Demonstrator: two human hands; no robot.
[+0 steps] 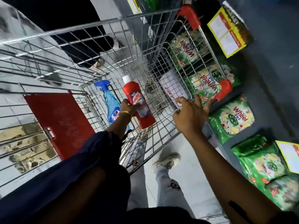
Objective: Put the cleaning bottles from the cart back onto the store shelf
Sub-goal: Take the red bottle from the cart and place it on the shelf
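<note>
- Red plastic toilet-cleaner bottle with a white cap lies inside the wire shopping cart, cap pointing away from me, as my left hand wraps its fingers round the labelled middle of the body.
- Beside it, on the cart floor and partly hidden behind my left wrist, rests a clear blue spray bottle with a blue trigger head; it touches or nearly touches the red one, and I cannot tell which.
- My right hand is spread open, fingers splayed over the cart's near rim close to a red plastic corner guard, holding nothing and seemingly steadying the cart.
- Green detergent packets line the store shelf to my right, just beyond the cart's side.
- I judge the red bottle stiff-walled and, if full, fairly heavy for its size; glossy plastic and a slick label could let it slide, so the waist grip, fingers round the flat body, looks like the sound one.
- I would take the spray bottle by the neck under the trigger, not by the trigger itself, which could squirt; its thin clear wall may flex if squeezed.
- Neither bottle looks fragile, though a loose cap could leak if tipped.
</note>
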